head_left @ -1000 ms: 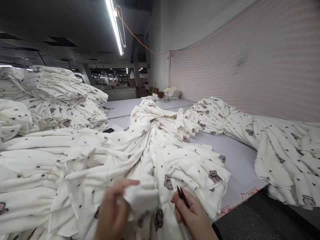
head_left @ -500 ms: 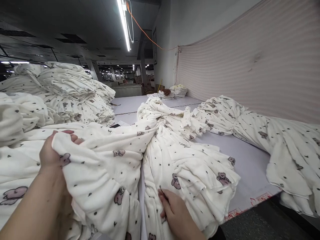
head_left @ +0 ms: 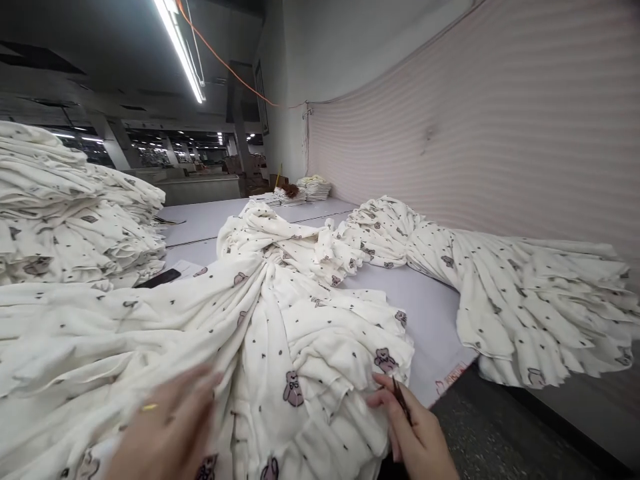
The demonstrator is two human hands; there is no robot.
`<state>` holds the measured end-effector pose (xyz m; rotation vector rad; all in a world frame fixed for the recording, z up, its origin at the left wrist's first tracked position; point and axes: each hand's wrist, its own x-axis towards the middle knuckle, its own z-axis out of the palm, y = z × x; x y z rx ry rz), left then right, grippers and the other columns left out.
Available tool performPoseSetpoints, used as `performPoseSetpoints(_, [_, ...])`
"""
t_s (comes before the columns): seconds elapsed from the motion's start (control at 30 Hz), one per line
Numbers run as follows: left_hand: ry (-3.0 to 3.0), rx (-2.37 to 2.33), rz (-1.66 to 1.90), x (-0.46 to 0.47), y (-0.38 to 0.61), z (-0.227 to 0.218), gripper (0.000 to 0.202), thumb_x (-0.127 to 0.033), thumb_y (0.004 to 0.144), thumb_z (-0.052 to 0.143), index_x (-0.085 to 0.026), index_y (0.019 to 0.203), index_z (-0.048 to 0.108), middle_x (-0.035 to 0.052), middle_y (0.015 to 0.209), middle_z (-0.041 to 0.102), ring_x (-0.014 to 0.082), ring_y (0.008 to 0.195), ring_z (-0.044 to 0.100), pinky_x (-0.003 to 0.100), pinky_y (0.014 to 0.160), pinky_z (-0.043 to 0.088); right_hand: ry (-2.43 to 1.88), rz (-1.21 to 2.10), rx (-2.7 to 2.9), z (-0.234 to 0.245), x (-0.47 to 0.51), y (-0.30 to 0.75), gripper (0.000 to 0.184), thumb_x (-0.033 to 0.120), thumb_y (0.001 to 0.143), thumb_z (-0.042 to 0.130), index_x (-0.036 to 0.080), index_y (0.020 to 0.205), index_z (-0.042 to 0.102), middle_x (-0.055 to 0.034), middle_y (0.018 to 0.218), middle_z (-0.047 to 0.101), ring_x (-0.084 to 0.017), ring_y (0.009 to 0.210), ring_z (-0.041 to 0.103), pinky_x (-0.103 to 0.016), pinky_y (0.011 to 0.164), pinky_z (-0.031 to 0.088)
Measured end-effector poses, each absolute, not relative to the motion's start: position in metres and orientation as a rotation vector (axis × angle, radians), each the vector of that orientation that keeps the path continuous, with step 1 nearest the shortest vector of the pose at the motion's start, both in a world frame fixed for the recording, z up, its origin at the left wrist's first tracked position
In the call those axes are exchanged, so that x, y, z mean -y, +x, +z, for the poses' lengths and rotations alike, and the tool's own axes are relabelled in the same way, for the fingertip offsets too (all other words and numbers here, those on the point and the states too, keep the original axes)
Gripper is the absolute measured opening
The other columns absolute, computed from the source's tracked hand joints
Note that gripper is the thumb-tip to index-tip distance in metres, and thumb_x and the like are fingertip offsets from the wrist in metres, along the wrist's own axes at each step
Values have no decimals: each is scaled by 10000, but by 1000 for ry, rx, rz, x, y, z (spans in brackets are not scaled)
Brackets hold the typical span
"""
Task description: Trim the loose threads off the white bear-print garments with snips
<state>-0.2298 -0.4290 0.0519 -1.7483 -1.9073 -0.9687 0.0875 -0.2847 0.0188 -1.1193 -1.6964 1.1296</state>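
Note:
White fleecy fabric (head_left: 320, 333) printed with mauve bears and small dark marks lies gathered in front of me, its folds fanning out from a bunched point. My left hand (head_left: 170, 420), smeared by motion, is over the lower left folds; a yellow band shows on one finger. Whether its fingers grip any cloth is unclear. At the fabric's right edge, my right hand (head_left: 415, 427) is closed around a thin dark pointed tool (head_left: 401, 402), whose exact kind I cannot make out. Its thumb and forefinger tips are close to the cloth.
A tall pile of the same fabric (head_left: 75, 213) stands at the left. Another gathered bundle (head_left: 500, 287) hangs over the table edge at right. A dark flat object (head_left: 159, 279) rests on paper on the table (head_left: 430, 313). Folded stacks (head_left: 315, 188) sit at the back.
My left hand has let go of the raised fabric corner and moved right and down. My right hand has shifted right along the cloth. The view has turned right.

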Motion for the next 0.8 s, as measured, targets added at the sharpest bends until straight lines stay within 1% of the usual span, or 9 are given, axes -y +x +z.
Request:
performPoseSetpoints(0.1, [-2110,2109,-839,388,-168,43,555,-240,772,623,-251,1317,520,122,1262,585,280,1042,620,331,818,534,-964,1012,1854,14,276,74,383,430,952,454,197,1183,651,-95,1001,741,-238,876,709,-325,797,578])
performPoseSetpoints(0.13, [-2135,2226,-926,377,-157,39,460,-191,784,569,-247,1240,579,116,1180,611,273,979,628,346,794,529,-924,957,1901,10,271,69,365,404,956,455,201,1191,647,-99,1102,717,-246,1004,679,-336,871,556])
performPoseSetpoints(0.2, [-2071,2492,-1269,364,-152,35,267,-167,793,522,-236,1007,665,82,1013,627,259,901,604,349,789,492,-895,905,1969,3,258,61,351,366,968,440,191,1195,643,-104,1167,692,-242,1093,643,-352,926,532])
performPoseSetpoints(0.27, [-1901,2677,-1609,363,-164,37,137,-192,805,529,-234,861,646,35,893,607,233,859,569,307,767,459,-892,906,1991,-2,245,59,349,354,975,428,176,1186,643,-108,1164,693,-235,1082,650,-362,928,533])
performPoseSetpoints(0.33, [-1747,2783,-1797,369,-179,39,75,-252,822,556,-237,868,613,-10,788,574,191,760,540,242,660,436,-862,908,2000,-5,239,63,344,343,977,426,176,1192,636,-107,1171,690,-234,1090,645,-372,939,527])
performPoseSetpoints(0.43, [-1552,2910,-2007,378,-188,37,152,-373,865,541,-231,910,571,-64,639,478,124,553,430,186,493,344,-798,880,1995,-5,251,73,315,311,966,438,209,1193,631,-97,1198,671,-241,1127,616,-366,944,518])
performPoseSetpoints(0.57, [-1270,2914,-2338,381,-179,22,249,-411,816,615,-228,965,533,-82,634,478,95,511,401,176,477,334,-650,1040,1933,-9,299,69,236,293,919,503,260,1091,661,-52,992,725,-210,912,694,-266,787,567])
performPoseSetpoints(0.67, [-1076,2850,-2504,383,-174,15,309,-402,762,672,-223,975,538,-77,640,508,94,497,431,182,470,352,-521,1073,1967,-16,329,46,309,266,789,627,240,1095,656,-75,1073,689,-234,936,680,-273,778,562])
performPoseSetpoints(0.8, [-823,2741,-2578,395,-180,15,301,-348,711,708,-217,930,549,-69,645,550,99,498,493,186,472,389,-568,1089,2104,-19,336,22,161,129,810,498,205,869,628,-47,858,652,-175,768,656,-239,667,528])
